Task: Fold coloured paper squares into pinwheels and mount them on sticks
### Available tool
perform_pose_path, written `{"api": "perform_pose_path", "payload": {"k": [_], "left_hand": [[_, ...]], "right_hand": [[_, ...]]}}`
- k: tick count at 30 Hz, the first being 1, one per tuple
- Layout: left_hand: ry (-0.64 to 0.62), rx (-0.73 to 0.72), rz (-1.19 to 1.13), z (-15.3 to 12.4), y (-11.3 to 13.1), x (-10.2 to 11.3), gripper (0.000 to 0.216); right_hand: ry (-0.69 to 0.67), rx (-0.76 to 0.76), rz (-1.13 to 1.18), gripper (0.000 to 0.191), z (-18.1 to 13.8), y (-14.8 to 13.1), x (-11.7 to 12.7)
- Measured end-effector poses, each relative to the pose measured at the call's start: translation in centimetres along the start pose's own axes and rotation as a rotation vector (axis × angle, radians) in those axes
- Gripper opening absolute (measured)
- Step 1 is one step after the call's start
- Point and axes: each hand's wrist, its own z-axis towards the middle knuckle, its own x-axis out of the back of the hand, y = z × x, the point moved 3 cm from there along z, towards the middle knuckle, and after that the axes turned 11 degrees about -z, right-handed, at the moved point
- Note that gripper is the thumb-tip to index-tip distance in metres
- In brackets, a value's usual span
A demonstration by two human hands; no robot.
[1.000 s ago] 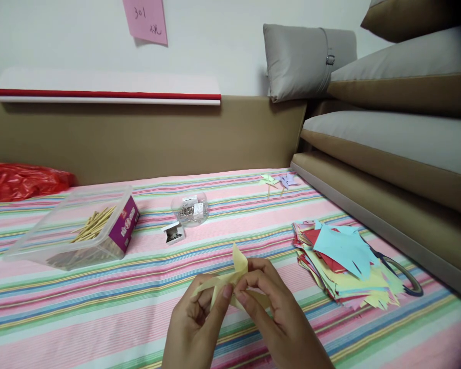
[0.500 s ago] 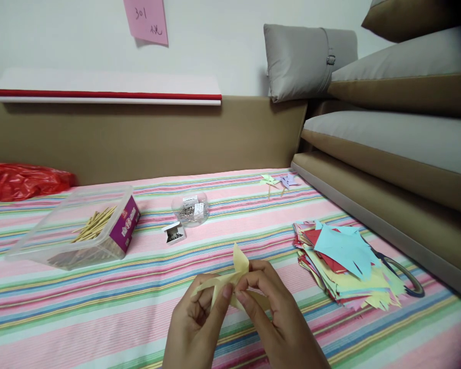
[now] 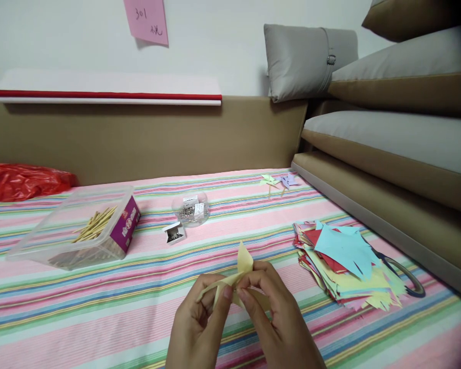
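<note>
A pale yellow cut paper (image 3: 243, 262) is pinched between both hands low in the middle of the view. My left hand (image 3: 200, 328) grips its left side with thumb and fingers closed. My right hand (image 3: 280, 323) pinches the middle from the right, fingertips meeting my left thumb. One paper flap sticks up above the fingers. Right of the hands lies a stack of cut coloured paper (image 3: 346, 261) with a light blue sheet on top.
A clear plastic box of wooden sticks (image 3: 80, 230) lies at the left on the striped sheet (image 3: 100, 307). A round clear tub of pins (image 3: 190, 207), a small pin box (image 3: 173, 233), two finished pinwheels (image 3: 278, 182), scissors (image 3: 405, 274), and sofa cushions (image 3: 388, 138) are around.
Both hands have shifted slightly right and down with the yellow paper, and its raised flap now stands a bit more upright. Nothing else has moved.
</note>
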Motion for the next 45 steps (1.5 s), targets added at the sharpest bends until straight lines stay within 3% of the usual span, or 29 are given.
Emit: {"api": "perform_pose_path", "payload": {"k": [45], "left_hand": [[0.074, -0.021, 0.078, -0.14, -0.93, 0.58, 0.025]], "right_hand": [[-0.024, 0.030, 0.063, 0.016, -0.32, -0.44, 0.57]]}}
